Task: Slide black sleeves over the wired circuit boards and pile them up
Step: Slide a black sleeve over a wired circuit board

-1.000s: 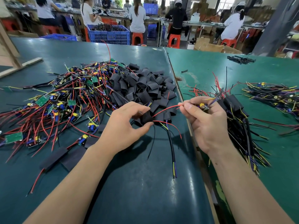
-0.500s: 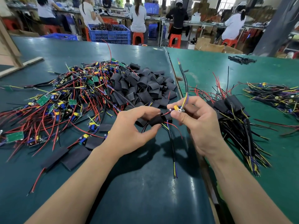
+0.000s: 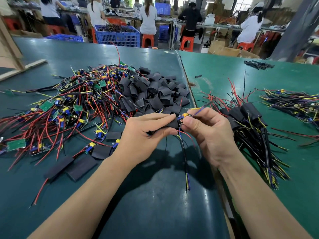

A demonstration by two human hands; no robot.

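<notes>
My left hand (image 3: 145, 135) pinches a black sleeve (image 3: 170, 125) between thumb and fingers. My right hand (image 3: 207, 133) pinches a small wired circuit board (image 3: 183, 118) with a yellow part at the sleeve's right end; its wires hang below. A heap of loose black sleeves (image 3: 153, 94) lies behind my hands. To the left spreads a tangle of bare boards with red and black wires (image 3: 69, 107). The pile of sleeved boards (image 3: 248, 121) lies right of my right hand.
Flat sleeves (image 3: 76, 166) lie near the left front. Another bundle of wired parts (image 3: 293, 104) lies far right. A seam (image 3: 186, 80) joins the two green tables. Blue crates (image 3: 117, 35), orange stools and seated people fill the background.
The long cable that stood up from my right hand half a second ago has swung down. Both hands came together, and the board now meets the sleeve's end.
</notes>
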